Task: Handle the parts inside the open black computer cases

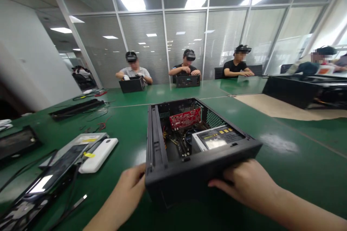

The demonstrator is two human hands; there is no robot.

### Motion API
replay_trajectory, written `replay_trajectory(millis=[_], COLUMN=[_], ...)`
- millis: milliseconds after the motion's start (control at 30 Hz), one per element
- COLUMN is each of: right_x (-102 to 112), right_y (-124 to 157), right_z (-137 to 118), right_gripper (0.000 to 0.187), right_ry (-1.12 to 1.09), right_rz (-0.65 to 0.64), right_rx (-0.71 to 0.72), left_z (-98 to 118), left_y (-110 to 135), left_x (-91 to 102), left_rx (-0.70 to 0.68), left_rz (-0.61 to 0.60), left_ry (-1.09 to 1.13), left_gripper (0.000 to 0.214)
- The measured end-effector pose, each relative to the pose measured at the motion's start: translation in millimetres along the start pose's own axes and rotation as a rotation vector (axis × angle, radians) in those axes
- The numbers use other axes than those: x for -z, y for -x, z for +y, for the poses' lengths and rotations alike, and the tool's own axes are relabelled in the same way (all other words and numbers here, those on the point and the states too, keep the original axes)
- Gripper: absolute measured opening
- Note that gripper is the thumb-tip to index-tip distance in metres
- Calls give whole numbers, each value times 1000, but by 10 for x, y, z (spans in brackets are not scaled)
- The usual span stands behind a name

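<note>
An open black computer case (pixel 189 187) lies in front of me on the green table, its near end seemingly lifted a little. My left hand (pixel 134 180) is closed on its near left corner, with the fingertips hidden behind the case. My right hand (pixel 245 175) grips the near end from the right, its fingers out of sight beneath the edge. Inside the case I see a red graphics card (pixel 187 118), a dark fan (pixel 192 135) and a power supply (pixel 219 138) with a yellow-marked label.
At my left lie a white power bank (pixel 99 155), a phone (pixel 61 164), cables (pixel 72 205) and black panels (pixel 77 108). Brown cardboard (pixel 284 108) under another black case (pixel 298 90) is on the right. Several people sit across the green table (pixel 130 115), two handling computer cases.
</note>
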State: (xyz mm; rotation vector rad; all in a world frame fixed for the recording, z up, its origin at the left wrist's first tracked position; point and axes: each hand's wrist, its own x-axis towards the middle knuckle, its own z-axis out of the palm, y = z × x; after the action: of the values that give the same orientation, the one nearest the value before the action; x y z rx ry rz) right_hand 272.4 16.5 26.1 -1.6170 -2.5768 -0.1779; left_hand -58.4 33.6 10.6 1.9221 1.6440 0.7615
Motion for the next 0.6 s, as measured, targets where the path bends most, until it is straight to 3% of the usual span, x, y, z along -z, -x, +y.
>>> replay_trajectory(millis=[100,233,300,367,433,600], right_x=[-158,-536,-752,-941,-1074,-1190], right_y=[-810,-2046,-2443,-2623,-2630,-2299], right_z=[3,-132,-279,-415,-483,-368], right_gripper=[55,50,58,57,50,34], right_ry=[-27,-163,-200,-247,-295,-391], right_rz=[56,144,172,218,278,368], right_rx=[14,103,149,156,147,127], left_z=[-16,63,61,4,-84,-230], left_y=[-94,-142,-151,-162,-188,-383], left_x=[208,152,94,101,164,228], left_rx=[32,37,27,34,62,46], left_rz=[110,-88,-155,-195,-208,-224], left_ry=[-420,-583,-646,-681,-695,-700], left_gripper=[31,35,30,28,28,30])
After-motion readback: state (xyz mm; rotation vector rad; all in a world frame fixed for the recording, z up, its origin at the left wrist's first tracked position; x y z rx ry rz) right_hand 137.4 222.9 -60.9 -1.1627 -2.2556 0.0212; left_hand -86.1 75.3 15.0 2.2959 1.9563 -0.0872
